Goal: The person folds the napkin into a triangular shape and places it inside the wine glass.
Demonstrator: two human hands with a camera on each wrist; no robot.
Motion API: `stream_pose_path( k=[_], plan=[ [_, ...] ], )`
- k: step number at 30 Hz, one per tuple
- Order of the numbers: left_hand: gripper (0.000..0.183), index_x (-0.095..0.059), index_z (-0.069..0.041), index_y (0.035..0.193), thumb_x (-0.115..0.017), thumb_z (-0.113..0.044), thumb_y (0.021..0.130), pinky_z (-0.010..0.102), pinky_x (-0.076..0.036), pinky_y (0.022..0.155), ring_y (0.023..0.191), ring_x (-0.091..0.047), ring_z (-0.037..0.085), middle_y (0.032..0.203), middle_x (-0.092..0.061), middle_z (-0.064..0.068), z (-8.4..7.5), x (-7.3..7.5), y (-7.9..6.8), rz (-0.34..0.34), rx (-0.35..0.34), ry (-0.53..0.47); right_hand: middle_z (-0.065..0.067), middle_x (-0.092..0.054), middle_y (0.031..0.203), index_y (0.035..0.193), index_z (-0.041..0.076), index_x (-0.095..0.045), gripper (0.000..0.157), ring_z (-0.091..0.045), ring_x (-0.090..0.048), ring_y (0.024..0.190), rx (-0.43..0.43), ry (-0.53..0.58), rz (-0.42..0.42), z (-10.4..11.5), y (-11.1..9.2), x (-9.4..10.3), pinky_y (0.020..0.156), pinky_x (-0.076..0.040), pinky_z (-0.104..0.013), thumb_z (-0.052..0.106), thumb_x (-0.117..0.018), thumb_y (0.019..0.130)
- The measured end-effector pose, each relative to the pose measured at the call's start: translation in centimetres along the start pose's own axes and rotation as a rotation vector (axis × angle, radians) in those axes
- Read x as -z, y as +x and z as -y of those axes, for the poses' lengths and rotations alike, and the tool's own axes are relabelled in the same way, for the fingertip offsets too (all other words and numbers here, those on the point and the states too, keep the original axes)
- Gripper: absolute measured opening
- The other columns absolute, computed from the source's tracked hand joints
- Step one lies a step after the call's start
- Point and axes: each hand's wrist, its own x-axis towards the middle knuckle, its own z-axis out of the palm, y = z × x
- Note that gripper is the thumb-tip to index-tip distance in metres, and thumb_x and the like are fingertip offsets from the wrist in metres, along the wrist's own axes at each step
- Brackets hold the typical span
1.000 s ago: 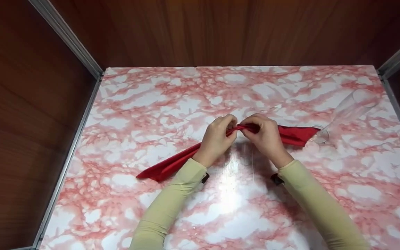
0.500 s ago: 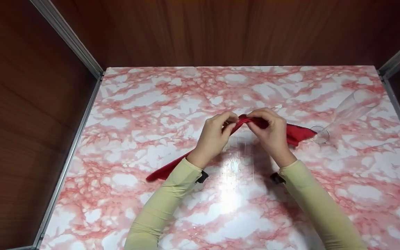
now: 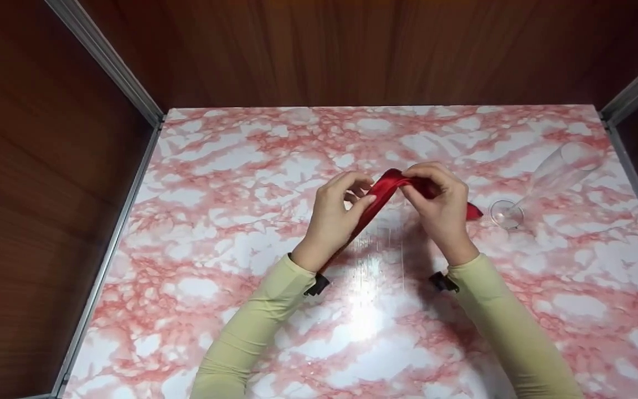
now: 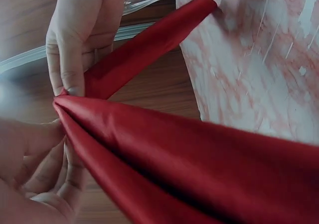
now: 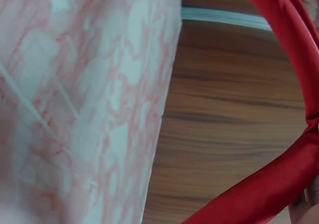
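Observation:
A long, narrow folded red cloth is raised above the table in both hands, bent into an arch with its ends hanging down. My right hand pinches it at the gathered top between thumb and fingers. Just left of that, my left hand holds the cloth with its thumb in front and fingers behind. In the left wrist view the cloth bunches to a narrow point at the fingertips and flares into two folds. The right wrist view shows the cloth as a loop, most of the right hand being out of frame.
A clear champagne flute stands upright to the right, its round foot just beyond the cloth's right end. The table has a pink and white marbled top. Dark wooden panels with metal edging enclose the back and sides.
Both hands have risen and moved slightly apart and away from the body, lifting the cloth's middle. The cloth's ends have drawn inward, and the right end has come away from the flute's foot.

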Motion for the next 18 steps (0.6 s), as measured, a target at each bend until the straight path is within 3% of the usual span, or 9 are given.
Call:
stream_pose_path(
  k=[5,11,18],
  plan=[
    [0.028,-0.064,-0.003,0.107,-0.075,-0.013,0.083,0.026,-0.051,0.072,0.086,-0.061,0.016,0.096,-0.065,0.007,-0.1,0.4,0.1,0.029,0.067,-0.062,-0.022,-0.062,0.093,0.092,-0.014,-0.067,0.013,-0.023,-0.061,0.085,-0.020,0.096,-0.006,0.4,0.2,0.0,0.075,-0.052,-0.027,-0.015,-0.069,0.079],
    [0.031,-0.064,-0.001,0.113,-0.072,-0.015,0.086,0.032,-0.052,0.079,0.092,-0.062,0.012,0.101,-0.067,0.006,-0.6,1.0,0.5,0.178,0.189,-0.222,-0.027,-0.060,0.094,0.093,-0.017,-0.065,0.014,-0.020,-0.061,0.085,-0.087,0.207,-0.034,1.2,0.3,-0.1,0.076,-0.051,-0.026,-0.017,-0.067,0.079],
    [0.033,-0.061,0.005,0.118,-0.069,-0.007,0.088,0.037,-0.052,0.081,0.094,-0.062,0.021,0.105,-0.065,0.013,-1.0,1.4,0.6,0.333,0.242,-0.396,-0.020,-0.063,0.094,0.094,-0.015,-0.065,0.015,-0.020,-0.063,0.087,-0.121,0.276,-0.045,1.0,0.3,0.0,0.085,-0.051,-0.032,-0.018,-0.065,0.079]
  ],
)
